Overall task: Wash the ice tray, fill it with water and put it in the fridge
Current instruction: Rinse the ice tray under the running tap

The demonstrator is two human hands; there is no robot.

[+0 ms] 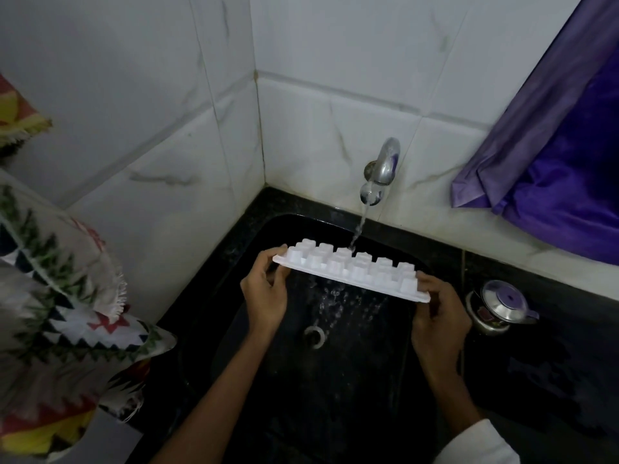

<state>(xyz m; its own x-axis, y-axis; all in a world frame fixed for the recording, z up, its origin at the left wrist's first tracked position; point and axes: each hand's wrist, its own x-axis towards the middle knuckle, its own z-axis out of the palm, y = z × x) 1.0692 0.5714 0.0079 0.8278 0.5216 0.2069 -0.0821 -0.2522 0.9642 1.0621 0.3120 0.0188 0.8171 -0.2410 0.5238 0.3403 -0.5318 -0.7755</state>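
A white plastic ice tray (351, 267) is held upside down over the black sink (335, 380), its cup bottoms facing up. My left hand (266, 291) grips its left end and my right hand (438, 321) grips its right end. Water runs from the metal tap (385, 162) on the tiled wall and lands on the tray's far edge near the middle. Drops fall from the tray toward the drain (314, 336).
A small steel lidded pot (500, 304) stands on the black counter (552, 363) right of the sink. A purple curtain (552, 145) hangs at the upper right. Patterned cloth (60, 313) hangs at the left. White tiled walls meet in a corner behind the sink.
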